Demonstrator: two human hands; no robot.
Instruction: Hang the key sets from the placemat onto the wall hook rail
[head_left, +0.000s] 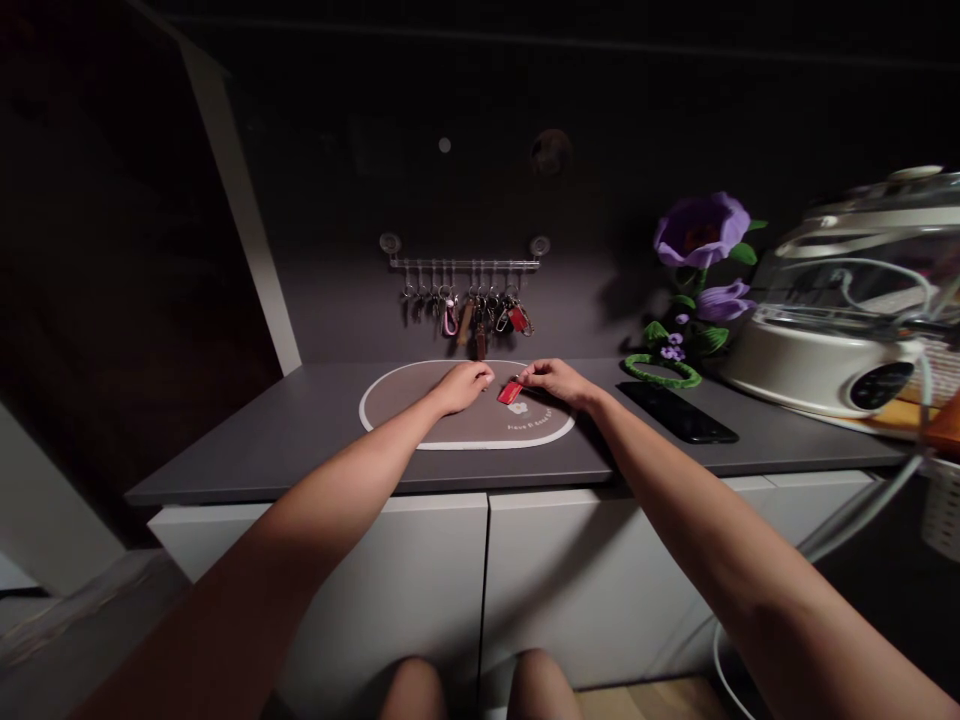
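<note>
My right hand [556, 380] pinches the top end of a small red key tag [510, 391] just over the brown oval mat [405, 405]. To its left, my left hand [460, 388] is closed with its fingertips pressed together. Whatever it may hold is too small to make out. A gap separates the left fingertips from the red tag. On the wall behind both hands, several keys and key rings hang from a clear hook rail [465, 265], among them a pink loop [450, 320] and another red tag [517, 319].
On the grey counter [300, 420], a black phone [679, 412] lies right of my right forearm. Behind it stand purple artificial flowers [703, 235] with a green ring base [661, 372]. A large white appliance [795, 360] with a clear top fills the right side. White cabinet doors [420, 560] are below.
</note>
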